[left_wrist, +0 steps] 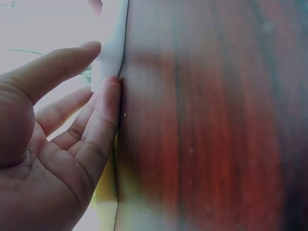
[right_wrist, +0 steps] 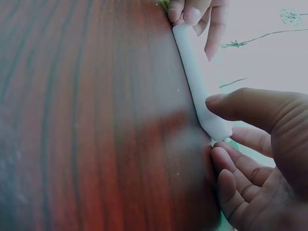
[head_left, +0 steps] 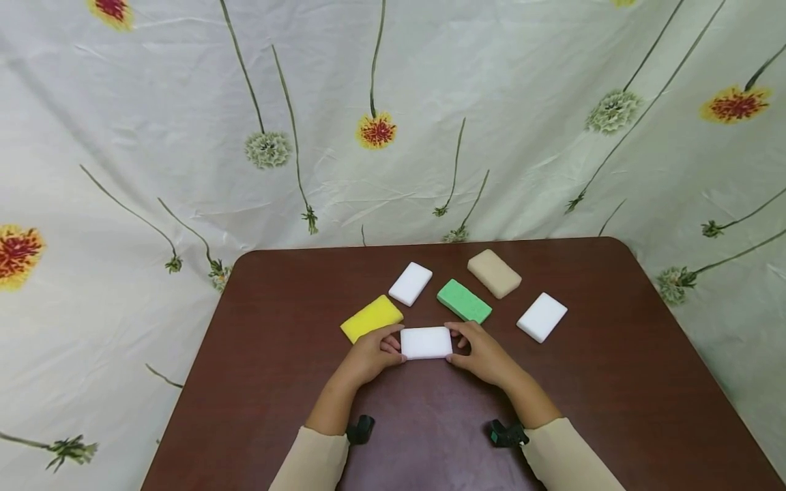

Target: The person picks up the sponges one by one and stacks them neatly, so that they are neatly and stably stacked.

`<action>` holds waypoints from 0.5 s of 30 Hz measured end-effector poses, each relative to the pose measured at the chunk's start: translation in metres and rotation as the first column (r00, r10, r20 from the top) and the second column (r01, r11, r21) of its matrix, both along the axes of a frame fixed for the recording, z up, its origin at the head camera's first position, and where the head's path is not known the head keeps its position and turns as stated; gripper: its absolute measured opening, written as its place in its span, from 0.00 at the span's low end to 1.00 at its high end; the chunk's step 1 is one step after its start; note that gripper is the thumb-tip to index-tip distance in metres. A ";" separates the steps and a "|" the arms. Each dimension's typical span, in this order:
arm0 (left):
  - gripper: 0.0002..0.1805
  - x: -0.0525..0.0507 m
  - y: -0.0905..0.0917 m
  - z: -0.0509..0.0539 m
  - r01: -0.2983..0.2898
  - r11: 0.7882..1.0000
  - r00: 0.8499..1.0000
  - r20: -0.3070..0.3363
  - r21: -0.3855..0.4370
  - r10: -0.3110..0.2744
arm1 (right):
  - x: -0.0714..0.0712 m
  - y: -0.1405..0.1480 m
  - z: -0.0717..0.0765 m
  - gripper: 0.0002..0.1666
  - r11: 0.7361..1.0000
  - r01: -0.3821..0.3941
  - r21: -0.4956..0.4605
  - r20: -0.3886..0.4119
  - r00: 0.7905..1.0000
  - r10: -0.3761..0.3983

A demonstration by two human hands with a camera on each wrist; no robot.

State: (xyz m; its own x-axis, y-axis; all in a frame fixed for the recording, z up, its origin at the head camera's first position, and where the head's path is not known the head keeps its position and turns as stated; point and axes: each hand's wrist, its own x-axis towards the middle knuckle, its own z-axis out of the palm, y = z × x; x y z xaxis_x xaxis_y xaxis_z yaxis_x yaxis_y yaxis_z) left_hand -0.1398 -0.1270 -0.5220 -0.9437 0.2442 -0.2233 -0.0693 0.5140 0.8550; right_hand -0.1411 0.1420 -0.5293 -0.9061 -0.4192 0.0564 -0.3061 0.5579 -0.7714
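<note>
A white sponge block (head_left: 426,343) lies lengthwise across the table between both hands. My left hand (head_left: 372,352) grips its left end, thumb at the near corner and a finger at the far one. The right hand (head_left: 485,354) holds the opposite end in the same way. In the left wrist view, the thumb and fingertips meet the end of the white block (left_wrist: 110,53). The right wrist view has the block (right_wrist: 195,72) on the tabletop with fingers at both ends. Just behind the left hand sits a yellow sponge (head_left: 371,317), partly covered by it. A green sponge (head_left: 464,301) lies beyond the right hand.
Farther back on the dark red-brown table (head_left: 264,368) lie another white block (head_left: 411,283) and a beige sponge (head_left: 494,273). A third white block (head_left: 542,317) lies to the right. Behind the table hangs a flowered white cloth (head_left: 430,82).
</note>
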 end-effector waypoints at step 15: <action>0.33 0.000 0.000 -0.001 -0.003 1.000 1.000 0.006 0.005 0.003 | 0.004 0.006 0.002 0.34 0.991 0.106 -0.087 0.023 0.994 -0.104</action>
State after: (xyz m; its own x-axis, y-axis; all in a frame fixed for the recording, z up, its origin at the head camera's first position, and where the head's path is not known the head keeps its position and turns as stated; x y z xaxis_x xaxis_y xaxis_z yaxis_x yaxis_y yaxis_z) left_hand -0.1399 -0.1272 -0.5230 -0.9431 0.2424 -0.2278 -0.0762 0.5093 0.8572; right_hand -0.1370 0.1480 -0.5271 -0.9461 -0.3160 0.0715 -0.2346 0.5162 -0.8237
